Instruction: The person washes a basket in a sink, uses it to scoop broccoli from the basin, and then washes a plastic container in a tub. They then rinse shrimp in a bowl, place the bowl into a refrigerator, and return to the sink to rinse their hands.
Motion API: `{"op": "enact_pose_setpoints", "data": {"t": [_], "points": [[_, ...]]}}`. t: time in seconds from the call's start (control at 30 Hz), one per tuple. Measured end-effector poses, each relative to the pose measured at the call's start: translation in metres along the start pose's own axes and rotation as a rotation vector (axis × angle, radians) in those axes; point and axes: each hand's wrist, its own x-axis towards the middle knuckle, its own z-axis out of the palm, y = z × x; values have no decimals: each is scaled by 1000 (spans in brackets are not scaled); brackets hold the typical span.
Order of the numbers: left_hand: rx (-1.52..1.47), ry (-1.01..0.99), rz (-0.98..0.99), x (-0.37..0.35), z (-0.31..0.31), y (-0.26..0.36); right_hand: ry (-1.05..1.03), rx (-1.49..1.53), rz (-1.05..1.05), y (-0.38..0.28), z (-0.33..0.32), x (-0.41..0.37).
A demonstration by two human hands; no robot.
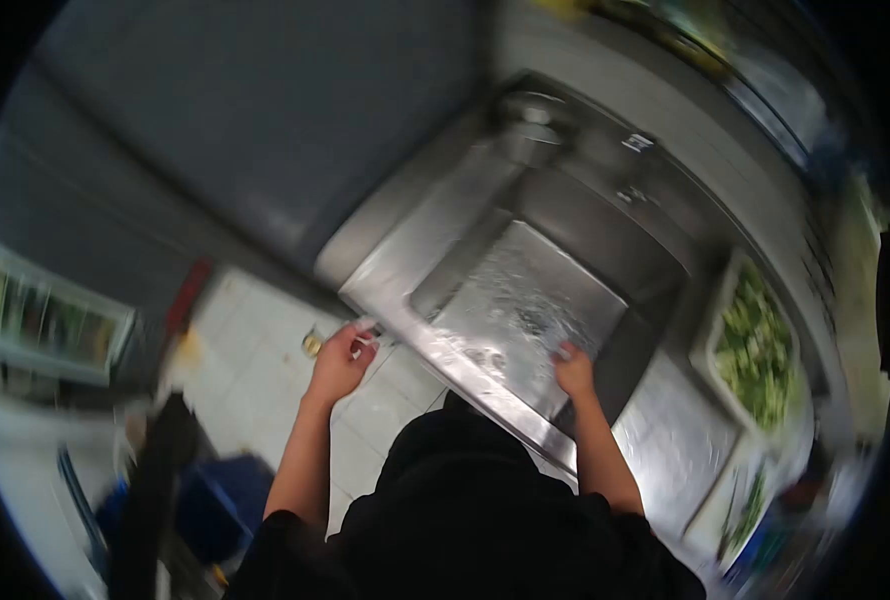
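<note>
A steel sink (425, 300) lies in front of me, and a flat, shiny metal sheet or tray (485, 300) rests in its basin, with a wet, rippled look. My right hand (574, 370) is at the lower right edge of this metal piece, its fingers blurred; whether it grips the edge is unclear. Left of the sink's front rim, my left hand (343, 362) is raised over the floor with its fingers curled round something small and whitish, too blurred to name.
A white tray of chopped green vegetables (755, 350) stands right of the sink. Below it, a white board (715, 510) bears long greens (747, 515). A blue bin (223, 508) is at lower left, near shelves (50, 315). A large grey panel (265, 110) borders the sink.
</note>
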Motion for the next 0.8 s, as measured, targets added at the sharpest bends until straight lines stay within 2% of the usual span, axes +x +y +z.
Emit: {"op": "enact_pose_setpoints", "data": {"t": [0.03, 0.07, 0.1, 0.17, 0.2, 0.23, 0.27, 0.3, 0.37, 0.4, 0.43, 0.47, 0.5, 0.53, 0.57, 0.63, 0.7, 0.73, 0.8], "points": [[2, 105, -93, -20, -20, -12, 27, -1, -134, 30, 23, 11], [1, 221, -189, -44, -34, -28, -63, 48, -45, 15, 18, 9], [27, 301, -283, -72, -40, -44, -88, 102, -153, 31, 31, 19], [44, 426, -496, -138, -44, -64, -281, 292, -82, 25, 42, 30], [2, 500, -530, -175, -32, -90, -308, 212, -230, 21, 47, 34], [92, 428, -754, -209, -28, -95, -302, 216, -272, 3, 59, 32], [44, 443, -780, -254, -5, -137, -368, 233, -384, 2, 79, 46], [-16, 378, -932, -291, 12, -147, -428, 197, -351, -51, 73, 26], [47, 279, -1095, -378, 67, -170, -563, 231, -337, -89, 91, 40], [8, 305, -1207, -417, 95, -172, -592, 217, -384, -128, 89, 31], [109, 153, -1245, -459, 128, -189, -555, 192, -608, -178, 81, 1], [-34, 111, -1469, -492, 153, -191, -511, 169, -827, -216, 79, -25], [-219, 266, -1702, -521, 181, -185, -527, 155, -865, -241, 88, -37], [-481, 624, -1914, -518, 188, -149, -653, 236, -867, -261, 94, -41], [-547, 444, -1930, -547, 222, -166, -781, 307, -867, -285, 106, -50], [-702, 410, -1844, -564, 257, -185, -848, 271, -937, -321, 145, -67], [-1071, 775, -1998, -541, 219, -162, -924, -19, -946, -345, 198, -80], [-1100, 815, -1991, -548, 209, -178, -922, -196, -982, -360, 218, -93], [-674, 569, -1537, -552, 193, -199, -963, -318, -1128, -386, 267, -110]]}}
